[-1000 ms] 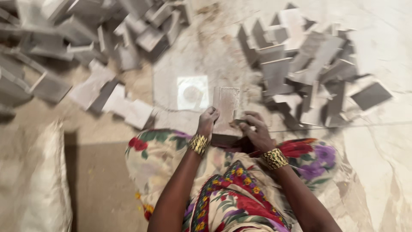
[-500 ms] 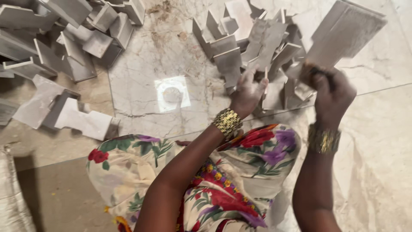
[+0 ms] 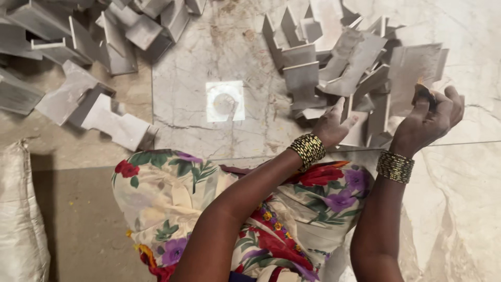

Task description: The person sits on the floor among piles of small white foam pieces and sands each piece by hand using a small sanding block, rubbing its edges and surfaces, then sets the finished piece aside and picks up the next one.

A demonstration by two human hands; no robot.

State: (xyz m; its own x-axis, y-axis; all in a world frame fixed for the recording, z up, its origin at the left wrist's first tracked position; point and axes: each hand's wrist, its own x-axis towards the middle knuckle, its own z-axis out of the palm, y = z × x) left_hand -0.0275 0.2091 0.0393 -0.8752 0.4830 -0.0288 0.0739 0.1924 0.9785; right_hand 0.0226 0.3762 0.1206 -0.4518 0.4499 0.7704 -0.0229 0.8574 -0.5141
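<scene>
A pale marble floor (image 3: pixel 219 62) with brown veins fills the view from above, changing to a duller tan floor at the lower left. The right hand (image 3: pixel 430 117) is raised over the marble with its fingers curled around the lower edge of a flat grey card piece (image 3: pixel 415 70), a stiff, roughly rectangular sheet; the grip is closed on that bottom edge, and a small dark bit shows at the fingertips, too small to make out. The piece stands up from the hand, its long axis running away from the person, top edge tilted slightly to the right. It sits at the right side of a loose pile of similar grey card pieces (image 3: pixel 334 62), some folded into angles, lying at all slants. The left hand (image 3: pixel 334 125) rests at the near edge of that pile, fingers spread and partly open, touching the pieces but not closed on any. Both wrists wear beaded gold bangles. Left of the pile, a small white square tile inset (image 3: pixel 225 101) is set in the marble. Farther left lies a second heap of grey pieces (image 3: pixel 78 47). Nearer than the pile, a floral garment (image 3: pixel 209 209) covers the person's lap, and a white sack (image 3: pixel 21 219) lies at the far lower left.
</scene>
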